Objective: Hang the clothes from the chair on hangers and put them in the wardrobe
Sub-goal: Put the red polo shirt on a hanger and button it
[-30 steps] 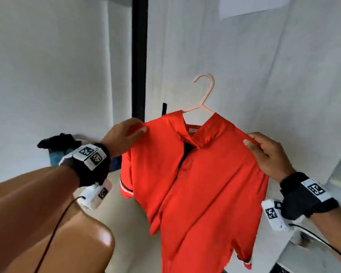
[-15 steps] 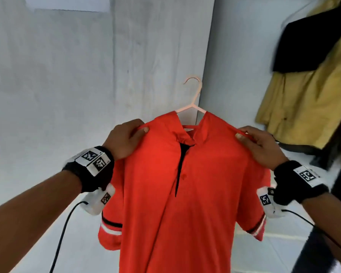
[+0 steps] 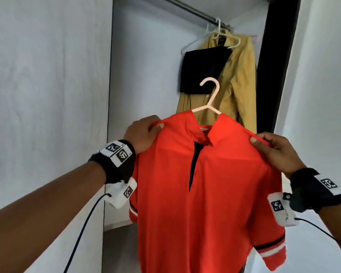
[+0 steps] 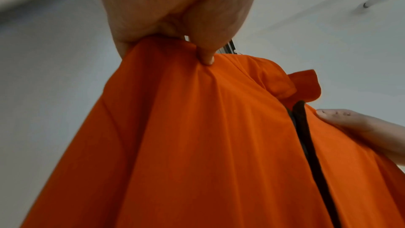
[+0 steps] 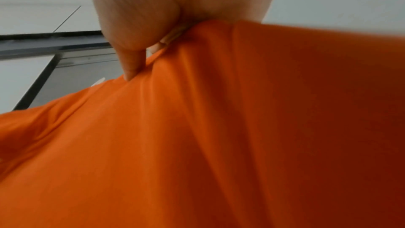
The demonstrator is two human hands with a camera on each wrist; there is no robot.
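Orange-red polo shirt [image 3: 209, 194] hangs on a pale pink hanger [image 3: 210, 99], held up before the open wardrobe [image 3: 146, 75]. The left hand [image 3: 144, 134] pinches one shoulder, thumb over the fabric; the right hand [image 3: 274, 150] pinches the other. Behind the hook, a yellow jacket [image 3: 238, 81] and a dark folded garment [image 3: 203, 71] hang from the rail [image 3: 195, 12], crowded against the black frame edge [image 3: 274, 62]; rail to their left runs bare. No readable writing; wrist bands carry square coded markers [image 3: 117, 152].
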